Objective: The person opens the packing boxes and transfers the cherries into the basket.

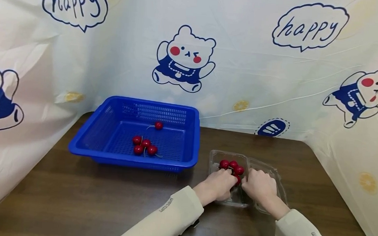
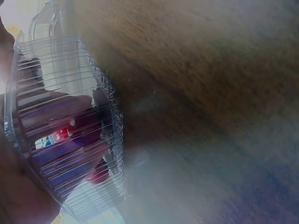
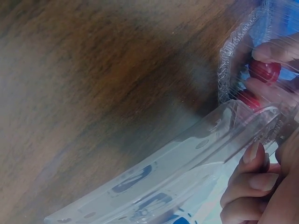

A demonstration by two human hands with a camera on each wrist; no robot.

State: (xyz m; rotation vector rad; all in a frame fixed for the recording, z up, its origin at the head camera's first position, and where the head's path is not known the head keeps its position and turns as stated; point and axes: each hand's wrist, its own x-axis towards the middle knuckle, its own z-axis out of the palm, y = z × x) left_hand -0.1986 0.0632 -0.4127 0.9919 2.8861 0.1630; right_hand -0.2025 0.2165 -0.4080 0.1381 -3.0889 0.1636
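Over clear container [image 1: 237, 201], left hand [image 1: 218, 185] palm-down

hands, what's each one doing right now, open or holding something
Left hand: closed, pinching a cherry.
Right hand: curled at the clear box; grip cannot be told.

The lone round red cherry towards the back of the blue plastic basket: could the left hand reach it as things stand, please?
Probably yes: nothing covers the lone cherry and the basket is open-topped, though the left hand, pinching another red cherry inside the clear plastic container, would need freeing first.
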